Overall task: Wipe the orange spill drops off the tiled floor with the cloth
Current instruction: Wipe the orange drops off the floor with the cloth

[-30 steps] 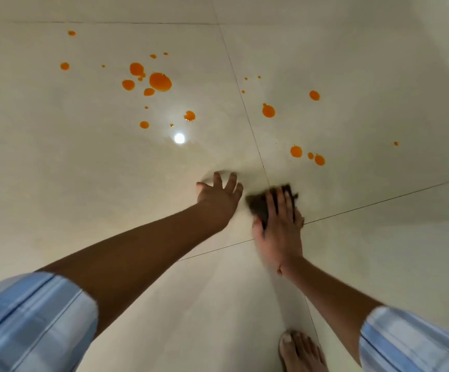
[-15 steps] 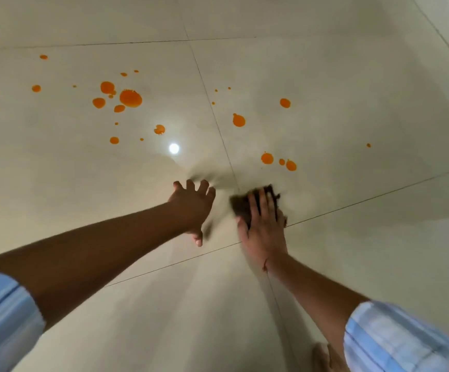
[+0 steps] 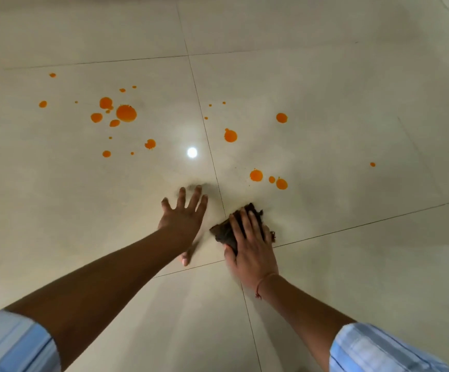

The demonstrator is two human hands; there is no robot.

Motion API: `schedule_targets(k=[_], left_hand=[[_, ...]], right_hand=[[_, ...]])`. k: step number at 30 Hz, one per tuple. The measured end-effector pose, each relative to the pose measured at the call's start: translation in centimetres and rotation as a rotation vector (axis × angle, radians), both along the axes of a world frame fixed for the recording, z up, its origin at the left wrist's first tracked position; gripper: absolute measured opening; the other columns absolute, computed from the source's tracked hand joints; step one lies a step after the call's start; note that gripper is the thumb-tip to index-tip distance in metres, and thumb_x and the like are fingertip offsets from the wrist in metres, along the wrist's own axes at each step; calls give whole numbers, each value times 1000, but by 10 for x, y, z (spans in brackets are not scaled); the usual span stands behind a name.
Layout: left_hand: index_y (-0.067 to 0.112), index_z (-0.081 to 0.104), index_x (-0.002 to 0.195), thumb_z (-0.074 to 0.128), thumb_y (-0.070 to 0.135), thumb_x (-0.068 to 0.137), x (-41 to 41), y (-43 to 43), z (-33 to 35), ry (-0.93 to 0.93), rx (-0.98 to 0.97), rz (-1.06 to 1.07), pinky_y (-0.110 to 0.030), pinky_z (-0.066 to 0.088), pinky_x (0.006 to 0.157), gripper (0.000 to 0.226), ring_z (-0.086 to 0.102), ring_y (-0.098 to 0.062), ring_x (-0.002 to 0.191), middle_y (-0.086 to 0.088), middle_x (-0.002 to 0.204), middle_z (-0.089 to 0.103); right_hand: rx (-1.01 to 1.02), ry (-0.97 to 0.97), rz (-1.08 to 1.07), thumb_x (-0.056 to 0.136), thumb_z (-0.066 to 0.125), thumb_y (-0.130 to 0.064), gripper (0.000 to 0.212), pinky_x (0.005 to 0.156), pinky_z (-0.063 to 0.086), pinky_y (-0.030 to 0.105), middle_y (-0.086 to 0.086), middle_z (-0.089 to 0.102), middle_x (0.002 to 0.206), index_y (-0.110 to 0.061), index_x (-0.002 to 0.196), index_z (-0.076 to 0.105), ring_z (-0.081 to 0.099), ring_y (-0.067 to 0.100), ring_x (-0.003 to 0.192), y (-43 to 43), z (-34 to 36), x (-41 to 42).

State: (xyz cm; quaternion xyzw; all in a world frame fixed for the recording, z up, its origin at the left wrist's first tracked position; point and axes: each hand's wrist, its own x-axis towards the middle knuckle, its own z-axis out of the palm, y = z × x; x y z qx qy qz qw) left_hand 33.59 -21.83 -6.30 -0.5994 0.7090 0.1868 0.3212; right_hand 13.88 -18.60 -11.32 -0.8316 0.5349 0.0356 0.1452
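Observation:
Several orange spill drops dot the cream tiled floor. The largest drop lies in a cluster at the upper left. A pair of drops sits just beyond my right hand. My right hand presses flat on a dark brown cloth, fingers straight over it, near where the tile joints cross. My left hand rests flat on the floor beside the cloth, fingers spread, holding nothing.
A bright lamp reflection shines on the glossy tile between the drop clusters. Dark grout lines cross the floor. My blue striped sleeves show at both lower corners.
The view has shifted, so the drops appear lower in the frame. My left hand has spread flat beside the cloth. My right hand stays pressed on the cloth near the joint crossing.

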Motion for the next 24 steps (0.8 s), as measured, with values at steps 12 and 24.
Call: schedule_targets(k=[12,24], left_hand=[[5,-22,146,78,72,46,12,18,-2,-106,-115,170,-64,11,110,157,-8,-45,143,-19,154,-27],[14,-8,152,91,47,51,40,-26,38,58,263,378,-58,23,111,145,12,-34,144,-8,160,-10]], right_hand=[[64,-27,139,92,28,-47,67,120,13,52,10,14,161,-19,152,20,7,28,149,-41,0,30],[120,-86,196,82,64,-40,73,111,33,55,16,36,153,-13,146,41,32,34,142,-60,3,51]])
